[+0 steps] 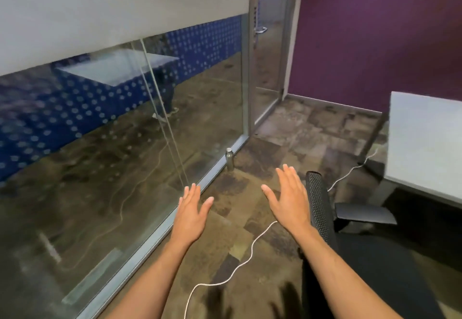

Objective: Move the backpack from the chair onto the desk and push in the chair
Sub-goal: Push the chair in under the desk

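Note:
A black office chair (321,208) with a mesh back stands at the lower right, its armrest pointing toward the desk. The pale grey desk (425,143) fills the right edge, apart from the chair. No backpack shows in this view. My left hand (192,208) and my right hand (290,196) are stretched out flat, palms down, fingers apart, over the carpet. My right hand hovers just left of the chair back, not touching it. Both hands hold nothing.
A glass wall (120,131) with a metal base rail runs along the left, ending at a glass door (270,51). A small metal bottle (229,158) stands by the rail. A white cable (240,263) snakes over the carpet. A purple wall (375,31) closes the back.

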Motion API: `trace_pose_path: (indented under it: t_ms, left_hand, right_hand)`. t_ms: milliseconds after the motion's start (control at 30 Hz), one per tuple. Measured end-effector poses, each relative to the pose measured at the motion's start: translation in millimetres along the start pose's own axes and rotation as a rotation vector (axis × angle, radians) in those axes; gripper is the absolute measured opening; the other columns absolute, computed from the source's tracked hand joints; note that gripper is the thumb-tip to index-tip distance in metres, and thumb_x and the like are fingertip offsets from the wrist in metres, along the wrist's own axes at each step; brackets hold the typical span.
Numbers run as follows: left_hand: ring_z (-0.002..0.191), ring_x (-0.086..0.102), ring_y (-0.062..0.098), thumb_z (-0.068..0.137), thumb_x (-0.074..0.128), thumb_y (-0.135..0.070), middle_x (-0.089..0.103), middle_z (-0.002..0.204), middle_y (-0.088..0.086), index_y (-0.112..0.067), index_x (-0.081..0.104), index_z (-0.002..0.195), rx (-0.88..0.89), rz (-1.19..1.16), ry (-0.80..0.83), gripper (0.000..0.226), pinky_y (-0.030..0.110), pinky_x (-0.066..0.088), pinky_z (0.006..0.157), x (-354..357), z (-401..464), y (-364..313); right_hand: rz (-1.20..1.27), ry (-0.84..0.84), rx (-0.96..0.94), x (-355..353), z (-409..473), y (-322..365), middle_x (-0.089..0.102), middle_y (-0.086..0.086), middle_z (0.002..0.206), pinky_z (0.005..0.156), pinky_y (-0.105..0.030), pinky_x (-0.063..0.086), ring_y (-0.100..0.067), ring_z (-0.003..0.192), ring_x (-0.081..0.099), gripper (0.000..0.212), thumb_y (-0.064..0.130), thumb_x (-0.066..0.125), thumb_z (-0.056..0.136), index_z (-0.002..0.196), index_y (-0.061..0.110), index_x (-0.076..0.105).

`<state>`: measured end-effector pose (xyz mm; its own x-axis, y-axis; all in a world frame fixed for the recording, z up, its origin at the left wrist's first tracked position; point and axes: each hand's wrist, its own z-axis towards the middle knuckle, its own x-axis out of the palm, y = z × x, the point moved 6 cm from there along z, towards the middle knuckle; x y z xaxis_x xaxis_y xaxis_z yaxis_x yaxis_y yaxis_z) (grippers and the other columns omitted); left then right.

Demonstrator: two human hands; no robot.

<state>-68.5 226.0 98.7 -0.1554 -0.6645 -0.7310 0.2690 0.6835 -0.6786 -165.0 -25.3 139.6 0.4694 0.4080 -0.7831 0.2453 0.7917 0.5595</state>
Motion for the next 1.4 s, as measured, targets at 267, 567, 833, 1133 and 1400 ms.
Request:
trace_pose_path:
  t_ms: [267,567,833,1133,1400]
  left_hand:
    - [0.153,0.004,0.017,0.099,0.045,-0.045,0.018,0.164,0.006,-0.01,0.024,0.154,0.222,-0.012,0.193,0.068,0.037,0.003,0.124,46,53,-56]
    - [0.153,0.002,0.015,0.1,0.043,-0.048,0.015,0.165,0.004,-0.013,0.022,0.155,0.419,-0.024,0.359,0.068,0.031,-0.001,0.12,112,57,-136]
    - [0.152,0.001,0.013,0.099,0.042,-0.051,0.015,0.165,0.002,-0.015,0.021,0.155,0.592,-0.056,0.518,0.07,0.029,-0.001,0.12,163,56,-182]
    - [0.152,0.002,0.013,0.098,0.042,-0.052,0.016,0.165,0.002,-0.017,0.024,0.155,0.894,-0.044,0.793,0.069,0.037,0.003,0.124,212,67,-228]
    - [0.153,0.007,0.017,0.096,0.041,-0.055,0.025,0.163,0.007,-0.014,0.039,0.149,1.004,-0.035,0.774,0.067,0.035,0.004,0.122,232,92,-240]
  right_hand:
    - [-0.042,-0.144,0.239,-38,-25,-51,0.026,-0.006,0.163,0.12,-0.044,0.021,-0.02,0.152,0.015,0.069,0.053,0.049,0.096,0.15,0.012,0.036]
    - [-0.086,-0.267,0.451,-87,-63,-112,0.027,-0.006,0.162,0.119,-0.045,0.022,-0.019,0.151,0.017,0.069,0.054,0.048,0.096,0.15,0.012,0.037]
    - [-0.121,-0.353,0.62,-103,-110,-134,0.025,-0.003,0.163,0.119,-0.043,0.021,-0.017,0.152,0.014,0.069,0.054,0.047,0.096,0.152,0.016,0.033]
    - [-0.164,-0.52,0.97,-89,-171,-113,0.024,-0.001,0.164,0.119,-0.044,0.021,-0.017,0.152,0.014,0.069,0.058,0.046,0.096,0.151,0.019,0.033]
    - [-0.204,-0.398,1.147,-68,-192,-89,0.032,-0.001,0.161,0.118,-0.039,0.023,-0.017,0.15,0.02,0.068,0.059,0.042,0.096,0.15,0.018,0.036]
